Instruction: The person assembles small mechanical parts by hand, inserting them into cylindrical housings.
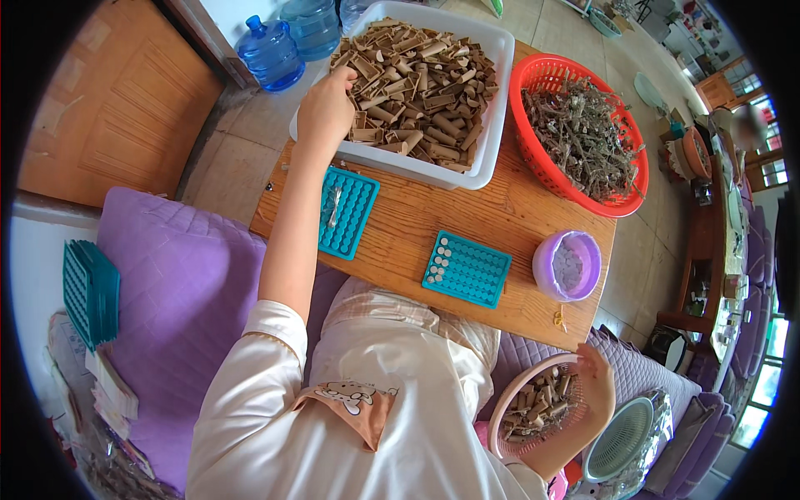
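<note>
My left hand (pixel 326 107) reaches over the left rim of a big white tub (pixel 487 158), its curled fingertips among short, brown, tube-like pieces (pixel 425 92). Whatever those fingers pinch is too small or hidden to make out. Down at the right, my right arm curves around a pink basket (pixel 502 408), and my right hand (pixel 593 375) grips its far right rim. More brown pieces (pixel 542 404) lie inside that basket. Below my left forearm, a teal tray with round cavities (pixel 343 237) carries a few thin pale sticks; the forearm covers its left side.
A second teal tray (pixel 479 271) holds several small whitish discs, beside a purple cup (pixel 546 267) of similar discs. A red basket (pixel 533 150) of dry grey-brown plant-like matter stands at the table's far right. Stacked teal trays (pixel 90 292) rest left; a pale green basket (pixel 618 442) lies right.
</note>
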Tool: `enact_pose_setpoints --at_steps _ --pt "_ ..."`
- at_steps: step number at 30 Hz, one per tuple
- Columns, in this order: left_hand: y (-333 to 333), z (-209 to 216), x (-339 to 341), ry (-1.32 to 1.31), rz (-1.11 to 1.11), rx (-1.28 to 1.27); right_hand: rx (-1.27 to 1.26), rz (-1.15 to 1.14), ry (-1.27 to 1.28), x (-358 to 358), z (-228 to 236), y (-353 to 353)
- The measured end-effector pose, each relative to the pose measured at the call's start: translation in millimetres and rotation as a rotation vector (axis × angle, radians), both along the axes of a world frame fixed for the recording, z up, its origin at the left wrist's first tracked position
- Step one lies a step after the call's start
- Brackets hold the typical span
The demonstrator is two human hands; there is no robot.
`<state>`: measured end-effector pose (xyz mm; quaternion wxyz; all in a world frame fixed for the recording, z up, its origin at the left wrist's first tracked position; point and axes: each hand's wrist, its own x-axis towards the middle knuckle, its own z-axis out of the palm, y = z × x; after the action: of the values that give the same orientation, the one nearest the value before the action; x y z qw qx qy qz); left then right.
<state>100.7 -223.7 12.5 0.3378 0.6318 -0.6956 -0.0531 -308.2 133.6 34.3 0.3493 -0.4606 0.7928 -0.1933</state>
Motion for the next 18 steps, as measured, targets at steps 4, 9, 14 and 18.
enact_pose_setpoints --at_steps 4,9,14,18 --pt "-16.8 1.6 -5.5 -0.075 -0.073 0.091 -0.088 0.113 0.069 12.8 13.7 -44.0" --pt "-24.7 -18.9 -27.5 -0.476 -0.095 0.097 -0.242 0.26 0.102 26.8 20.6 -96.7" --pt "-9.4 -10.9 -33.7 -0.291 -0.137 -0.01 -0.469 0.2 -0.064 17.0 19.9 -151.7" --pt "16.9 2.0 -35.3 -0.067 -0.228 -0.052 -0.651 0.132 0.132 6.9 16.6 -213.7"
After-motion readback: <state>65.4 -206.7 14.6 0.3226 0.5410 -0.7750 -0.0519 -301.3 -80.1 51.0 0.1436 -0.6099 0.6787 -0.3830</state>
